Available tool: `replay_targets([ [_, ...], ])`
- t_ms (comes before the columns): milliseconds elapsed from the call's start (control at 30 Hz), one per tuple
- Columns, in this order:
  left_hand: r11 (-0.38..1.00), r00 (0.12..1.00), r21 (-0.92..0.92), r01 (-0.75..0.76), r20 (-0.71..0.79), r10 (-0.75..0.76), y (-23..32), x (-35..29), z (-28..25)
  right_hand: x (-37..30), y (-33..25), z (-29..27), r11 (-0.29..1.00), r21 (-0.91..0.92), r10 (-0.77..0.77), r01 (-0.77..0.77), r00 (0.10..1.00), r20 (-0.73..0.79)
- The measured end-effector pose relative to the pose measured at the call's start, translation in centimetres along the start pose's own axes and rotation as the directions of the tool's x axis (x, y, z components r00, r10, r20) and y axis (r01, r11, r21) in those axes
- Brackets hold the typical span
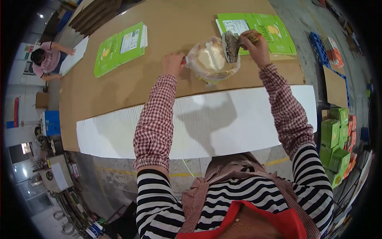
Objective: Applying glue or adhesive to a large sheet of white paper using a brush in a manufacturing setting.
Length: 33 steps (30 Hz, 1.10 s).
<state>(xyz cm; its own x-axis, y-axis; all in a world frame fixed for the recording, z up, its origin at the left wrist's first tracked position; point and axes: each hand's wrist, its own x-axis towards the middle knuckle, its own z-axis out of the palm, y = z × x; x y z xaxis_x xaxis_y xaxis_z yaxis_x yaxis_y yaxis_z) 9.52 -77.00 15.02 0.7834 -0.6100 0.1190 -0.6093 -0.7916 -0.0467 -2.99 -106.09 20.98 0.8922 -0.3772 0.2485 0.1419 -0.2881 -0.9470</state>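
White sheets point(223, 119), green cartons point(119, 47) — tub point(213, 59) between

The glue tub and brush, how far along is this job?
Done: white sheets lie fanned along the table. In hand: right hand holds the brush over the glue tub, steadied by the left hand. Left: no glue visible on the sheets.

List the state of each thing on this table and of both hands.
Left hand: closed, resting at the rim of the glue tub.
Right hand: shut on the brush handle.
Brush: lifted over the tub, bristles caked.
Glue tub: open, lined with clear plastic, holding white paste.
White sheets: flat, fanned in a stepped row.
Green cartons: flattened, stacked.
Green cartons by the right hand: flattened, lying flat.
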Motion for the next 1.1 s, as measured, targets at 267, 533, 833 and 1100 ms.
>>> replay_targets([
  [267, 0.986, 0.996, 0.153, -0.06, -0.051, 0.069, 1.9, 3.5, -3.8, 2.1, 1.1, 0.4, 0.931, -0.361, -0.108, 0.058, 0.987, -0.119],
  [533, 0.988, 0.991, -0.088, 0.125, 0.06, -0.12, -1.6, -2.7, 1.2, 1.5, 2.1, 4.4, 0.993, -0.114, 0.011, -0.02, 0.997, -0.081],
  [833, 0.725, 0.83, -0.653, 0.218, -0.267, -0.49, 5.6, -25.4, -2.0, 1.3, 5.2, 8.7, 0.871, -0.491, 0.046, -0.015, 0.998, 0.05],
  [1100, 0.422, 0.535, -0.611, 0.67, 0.003, -0.845, 14.1, -48.1, -1.2, 1.8, 3.8, 8.7, 0.859, -0.503, -0.064, 0.094, 0.995, 0.076],
])
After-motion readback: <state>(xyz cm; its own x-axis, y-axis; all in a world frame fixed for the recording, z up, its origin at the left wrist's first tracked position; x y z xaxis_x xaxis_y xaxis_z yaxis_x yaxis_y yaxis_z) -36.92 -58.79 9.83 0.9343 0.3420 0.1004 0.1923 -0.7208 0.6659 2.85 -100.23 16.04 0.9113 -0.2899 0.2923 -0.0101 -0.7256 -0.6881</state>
